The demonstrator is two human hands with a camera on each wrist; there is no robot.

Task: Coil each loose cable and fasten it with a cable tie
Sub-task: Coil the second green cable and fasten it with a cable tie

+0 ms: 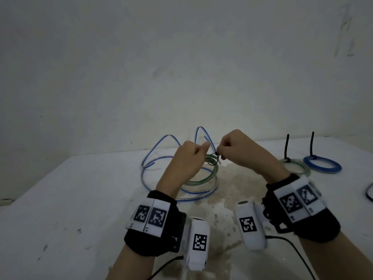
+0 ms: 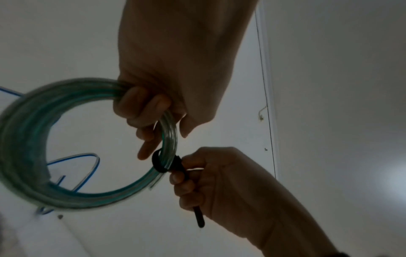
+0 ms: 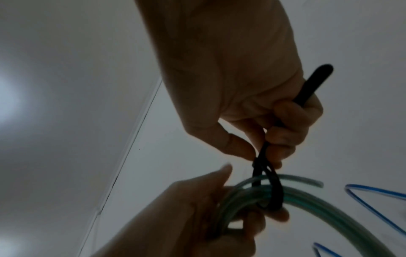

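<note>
Head view shows both hands raised above the white stained desk (image 1: 80,199), working one bundle. The left hand (image 1: 188,156) has its fingers (image 2: 140,106) curled round the coiled translucent green cable (image 1: 203,174), likely to keep the turns from springing apart. The right hand (image 1: 238,148) pinches the tail of the thin black cable tie (image 2: 163,164), already looped round the coil just beside the left fingers, seemingly to draw it tight. The loose blue-striped clear cable (image 1: 159,156) sprawls on the desk behind, not yet coiled. Two tied coils, one green (image 1: 294,166) and one blue (image 1: 323,164), lie aside at the right, apparently done.
</note>
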